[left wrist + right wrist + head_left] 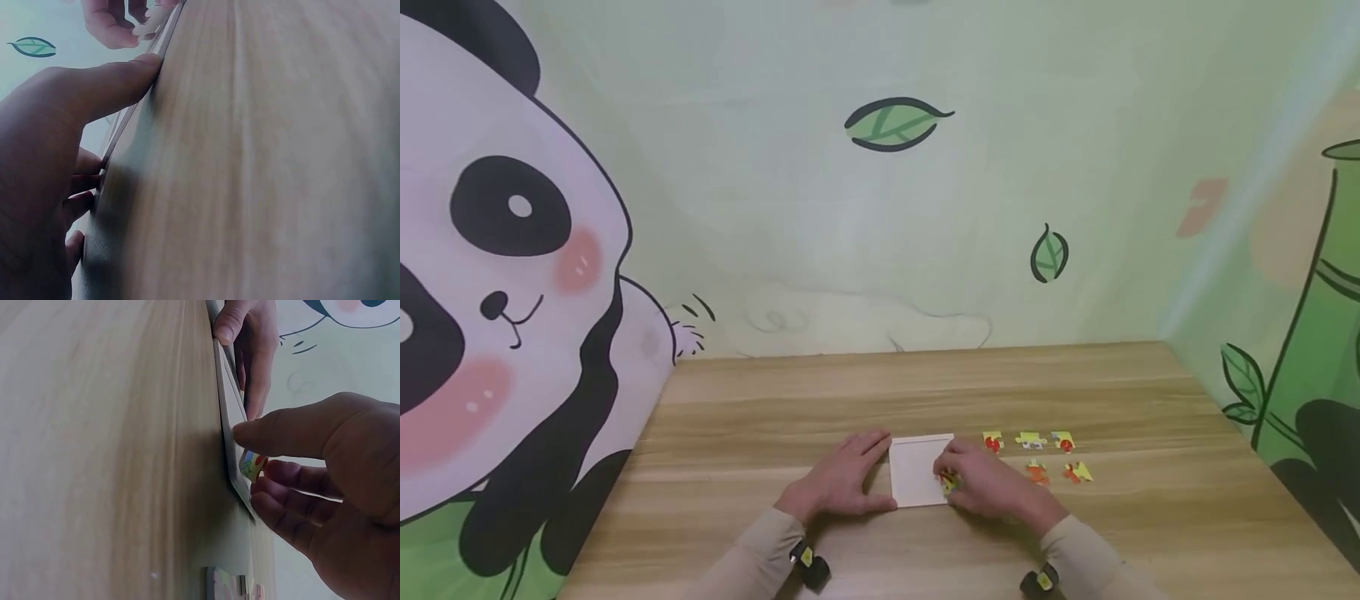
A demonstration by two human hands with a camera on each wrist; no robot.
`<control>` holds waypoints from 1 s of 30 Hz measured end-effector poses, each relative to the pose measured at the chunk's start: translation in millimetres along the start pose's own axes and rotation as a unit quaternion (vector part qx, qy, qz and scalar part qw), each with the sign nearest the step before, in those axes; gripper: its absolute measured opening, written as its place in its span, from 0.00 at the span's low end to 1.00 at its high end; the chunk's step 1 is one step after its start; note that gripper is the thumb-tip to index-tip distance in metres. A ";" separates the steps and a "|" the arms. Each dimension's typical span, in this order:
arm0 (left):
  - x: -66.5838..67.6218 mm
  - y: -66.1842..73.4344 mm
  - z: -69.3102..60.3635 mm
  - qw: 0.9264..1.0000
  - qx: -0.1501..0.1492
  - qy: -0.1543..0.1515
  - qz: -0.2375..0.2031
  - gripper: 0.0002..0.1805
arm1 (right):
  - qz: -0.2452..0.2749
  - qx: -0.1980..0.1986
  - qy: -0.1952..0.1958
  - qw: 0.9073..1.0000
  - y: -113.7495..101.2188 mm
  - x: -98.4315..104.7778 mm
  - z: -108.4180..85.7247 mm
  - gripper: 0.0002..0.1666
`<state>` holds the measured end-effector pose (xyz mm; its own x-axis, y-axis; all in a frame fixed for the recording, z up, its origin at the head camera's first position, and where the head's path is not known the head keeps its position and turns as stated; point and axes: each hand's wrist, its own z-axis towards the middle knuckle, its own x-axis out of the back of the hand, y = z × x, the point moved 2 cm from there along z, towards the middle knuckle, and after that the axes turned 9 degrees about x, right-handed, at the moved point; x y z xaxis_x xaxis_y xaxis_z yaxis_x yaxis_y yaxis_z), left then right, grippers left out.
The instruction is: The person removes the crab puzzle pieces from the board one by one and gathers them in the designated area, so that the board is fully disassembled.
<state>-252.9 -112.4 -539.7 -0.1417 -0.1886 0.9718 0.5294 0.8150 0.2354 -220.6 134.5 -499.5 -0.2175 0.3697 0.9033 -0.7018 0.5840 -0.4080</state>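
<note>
A white puzzle tray point(916, 475) with a thin raised rim lies flat on the wooden table. My left hand point(847, 477) steadies its left side, thumb at the near corner and fingers spread toward the far corner. At the right side of the tray, my right hand point(987, 482) pinches a colourful puzzle piece point(252, 464) between thumb and fingers. That piece, yellow, red and green, is tilted over the tray's near right part; whether it touches the tray I cannot tell. The right fingers partly cover it in the head view.
Several loose puzzle pieces lie in two rows right of the tray, among them a yellow and white piece point(1031, 440) and an orange piece point(1037, 473). Behind the wooden table point(760, 408) stands a wall point(775, 208) printed with a panda and leaves.
</note>
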 end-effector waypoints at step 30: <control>0.8 1.9 -1.3 1.000 0.004 -0.005 0.000 0.55 | -0.010 0.000 0.070 0.997 14.1 31.2 -39.9 0.19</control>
<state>-251.0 -111.8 -538.5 -0.1496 -0.1832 0.9716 0.5222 0.8198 0.2350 -210.3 183.2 -482.4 -0.1059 0.4557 0.8838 -0.7053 0.5921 -0.3899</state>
